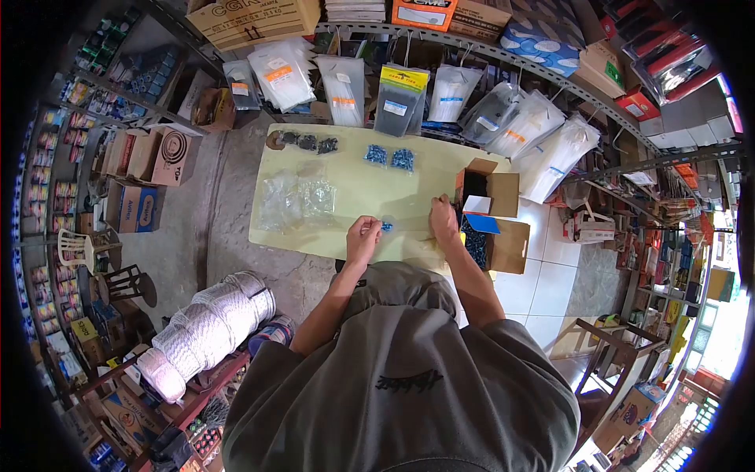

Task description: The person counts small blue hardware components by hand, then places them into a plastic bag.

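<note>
My left hand (363,235) is closed at the table's near edge, its fingertips pinching beside a few small blue pieces (386,226), which seem to lie in a clear plastic bag. To the right, my right hand (443,218) is closed next to the open boxes; what it holds, if anything, is too small to make out. An open carton (503,189) with dark contents stands by it. Nearer me, another open carton (507,245) holds many dark blue pieces. Two filled bags of blue pieces (403,160) lie at the back of the pale yellow table (358,185).
Empty clear plastic bags (295,197) are spread on the table's left. Several packets of black parts (307,142) lie at the back left. Packs of cable ties (452,93) hang from the shelf rail beyond. A large rope roll (212,326) sits at lower left.
</note>
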`<action>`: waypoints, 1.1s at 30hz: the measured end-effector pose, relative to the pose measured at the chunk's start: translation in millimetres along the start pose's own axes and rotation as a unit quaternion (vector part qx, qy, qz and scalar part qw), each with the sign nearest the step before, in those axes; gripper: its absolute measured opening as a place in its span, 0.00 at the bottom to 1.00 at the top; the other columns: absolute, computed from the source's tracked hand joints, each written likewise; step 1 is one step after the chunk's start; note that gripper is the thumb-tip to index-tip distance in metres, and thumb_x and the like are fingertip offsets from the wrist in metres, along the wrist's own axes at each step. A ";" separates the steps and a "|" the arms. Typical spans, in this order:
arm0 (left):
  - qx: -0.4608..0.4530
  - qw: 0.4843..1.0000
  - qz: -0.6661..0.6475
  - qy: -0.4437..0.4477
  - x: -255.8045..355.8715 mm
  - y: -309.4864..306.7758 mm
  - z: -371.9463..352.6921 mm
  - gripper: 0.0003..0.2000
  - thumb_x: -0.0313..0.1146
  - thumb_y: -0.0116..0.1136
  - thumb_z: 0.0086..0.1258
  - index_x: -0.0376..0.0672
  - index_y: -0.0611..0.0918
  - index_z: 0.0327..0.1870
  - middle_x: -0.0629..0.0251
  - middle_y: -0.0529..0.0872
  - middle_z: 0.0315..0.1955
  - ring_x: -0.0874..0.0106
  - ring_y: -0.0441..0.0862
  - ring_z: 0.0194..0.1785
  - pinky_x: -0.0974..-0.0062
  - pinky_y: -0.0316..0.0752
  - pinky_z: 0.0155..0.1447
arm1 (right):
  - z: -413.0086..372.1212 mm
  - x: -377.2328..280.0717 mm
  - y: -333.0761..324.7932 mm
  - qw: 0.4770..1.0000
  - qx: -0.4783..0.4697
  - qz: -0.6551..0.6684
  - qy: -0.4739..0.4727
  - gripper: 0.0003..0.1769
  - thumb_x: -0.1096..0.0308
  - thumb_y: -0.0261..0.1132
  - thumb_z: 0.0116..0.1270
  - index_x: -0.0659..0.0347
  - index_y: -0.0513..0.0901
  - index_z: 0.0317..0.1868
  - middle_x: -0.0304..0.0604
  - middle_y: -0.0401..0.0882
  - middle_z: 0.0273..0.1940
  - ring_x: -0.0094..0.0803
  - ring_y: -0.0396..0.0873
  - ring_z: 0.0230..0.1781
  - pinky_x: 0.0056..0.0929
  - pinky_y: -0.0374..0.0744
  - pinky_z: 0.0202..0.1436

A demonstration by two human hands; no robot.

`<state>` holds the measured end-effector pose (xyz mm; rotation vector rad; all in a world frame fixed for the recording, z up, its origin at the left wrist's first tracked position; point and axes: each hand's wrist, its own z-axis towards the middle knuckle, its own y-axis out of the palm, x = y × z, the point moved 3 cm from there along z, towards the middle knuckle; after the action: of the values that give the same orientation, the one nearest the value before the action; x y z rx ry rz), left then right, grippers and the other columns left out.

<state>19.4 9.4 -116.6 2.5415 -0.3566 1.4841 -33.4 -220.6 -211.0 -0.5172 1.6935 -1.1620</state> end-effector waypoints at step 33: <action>-0.007 0.999 0.024 -0.020 0.4 -0.9 -0.6 0.06 0.33 0.53 0.71 0.40 0.79 0.40 0.69 0.81 0.33 0.78 0.80 0.35 0.79 0.76 0.37 | -38.3 -124.5 -72.8 0.888 -0.141 0.432 -0.070 0.09 0.80 0.66 0.59 0.71 0.81 0.42 0.44 0.82 0.41 0.26 0.83 0.38 0.24 0.84 0.45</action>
<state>19.3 10.4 -116.0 2.5715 -0.4359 1.4432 -26.4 -140.6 -85.2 0.0211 1.6832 -0.2250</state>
